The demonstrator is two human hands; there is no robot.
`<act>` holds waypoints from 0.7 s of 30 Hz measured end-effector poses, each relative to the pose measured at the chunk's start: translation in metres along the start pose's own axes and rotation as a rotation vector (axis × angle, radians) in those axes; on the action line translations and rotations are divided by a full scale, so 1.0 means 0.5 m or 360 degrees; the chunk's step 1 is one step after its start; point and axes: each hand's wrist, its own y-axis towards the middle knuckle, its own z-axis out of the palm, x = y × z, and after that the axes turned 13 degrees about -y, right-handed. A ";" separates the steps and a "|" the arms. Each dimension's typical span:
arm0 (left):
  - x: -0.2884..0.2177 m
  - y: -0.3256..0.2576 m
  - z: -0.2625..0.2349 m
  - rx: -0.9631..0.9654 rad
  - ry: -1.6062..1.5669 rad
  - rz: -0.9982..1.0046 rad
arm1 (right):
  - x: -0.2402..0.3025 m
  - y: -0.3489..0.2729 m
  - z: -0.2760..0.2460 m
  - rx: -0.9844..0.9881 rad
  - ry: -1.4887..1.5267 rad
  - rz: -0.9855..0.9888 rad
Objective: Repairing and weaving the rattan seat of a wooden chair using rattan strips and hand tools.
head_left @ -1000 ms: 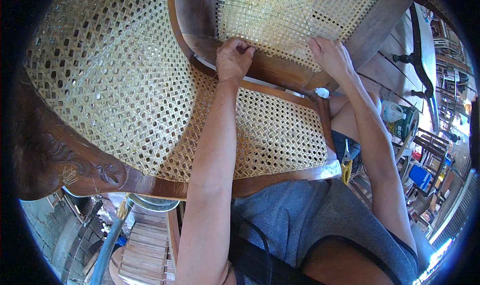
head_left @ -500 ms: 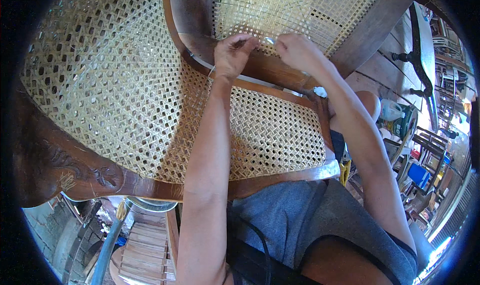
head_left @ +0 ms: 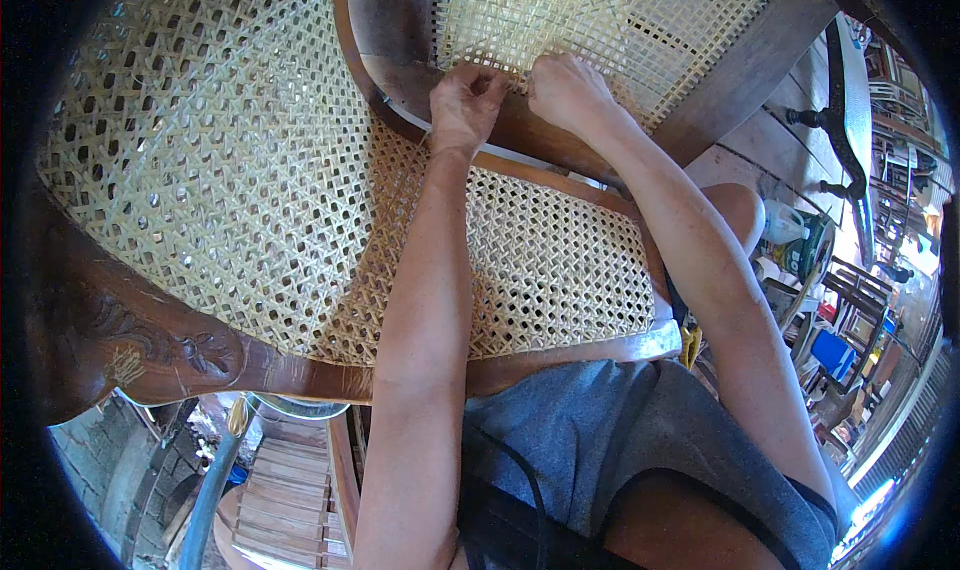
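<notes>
- The larger cane panel (head_left: 220,160) is set in a carved wooden frame (head_left: 165,345); the frame's near edge is found at the grey shorts (head_left: 560,410), a placement judged to bring the far weave within arm's reach.
- The smaller cane panel (head_left: 560,15) is found beyond it, bordered by a wooden rail (head_left: 545,135); both hands are positioned at its near edge, presumably so that one spot can be worked from two sides.
- The right hand (head_left: 568,88) is curled, knuckles upward, over that edge; its fingertips are hidden, so whether anything is grasped cannot be told.
- The left hand (head_left: 467,98) is held just beside it, fingers bent, thumb near forefinger with a small gap; no pinched strand can be confirmed.
</notes>
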 end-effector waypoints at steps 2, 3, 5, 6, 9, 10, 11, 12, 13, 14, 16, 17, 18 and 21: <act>-0.002 0.004 -0.003 0.0069 0.0060 0.0020 | -0.002 -0.002 -0.001 0.0001 0.0014 -0.0017; -0.002 0.008 -0.004 0.0079 0.0201 0.0187 | -0.004 -0.003 -0.002 0.0010 0.0022 -0.0019; -0.004 0.015 0.000 0.0092 0.0336 0.0354 | -0.009 -0.004 -0.008 0.0021 0.0026 -0.0015; -0.004 0.017 0.002 0.0130 0.0333 0.0363 | -0.012 -0.003 -0.011 0.0062 0.0045 -0.0029; -0.007 0.020 0.009 0.0134 0.0429 0.0472 | -0.012 0.001 -0.020 0.0191 0.0054 0.0058; -0.009 0.022 0.012 0.0118 0.0523 0.0580 | -0.011 0.003 -0.021 0.0185 0.0063 0.0040; -0.011 0.020 0.014 0.0126 0.0515 0.0585 | -0.010 0.004 -0.020 0.0174 0.0047 0.0079; -0.012 0.013 0.013 0.0175 0.0424 0.0407 | -0.008 0.003 -0.016 0.0165 0.0033 0.0116; -0.015 0.009 0.014 0.0222 0.0337 0.0238 | -0.008 0.002 -0.012 0.0154 0.0035 0.0125; -0.018 0.004 0.016 0.0231 0.0343 0.0254 | -0.006 -0.001 -0.006 0.0019 0.0019 0.0134; -0.024 -0.005 0.024 0.0259 0.0403 0.0253 | -0.008 -0.004 0.005 -0.0134 0.0022 0.0164; -0.026 -0.009 0.029 0.0314 0.0409 0.0254 | -0.009 -0.007 0.011 -0.0098 0.0062 0.0176; -0.027 -0.015 0.037 0.0206 0.0398 0.0238 | -0.011 -0.009 0.016 -0.0079 0.0093 0.0202; -0.024 -0.023 0.044 0.0021 0.0290 0.0330 | -0.023 -0.021 0.022 -0.0112 0.0211 0.0180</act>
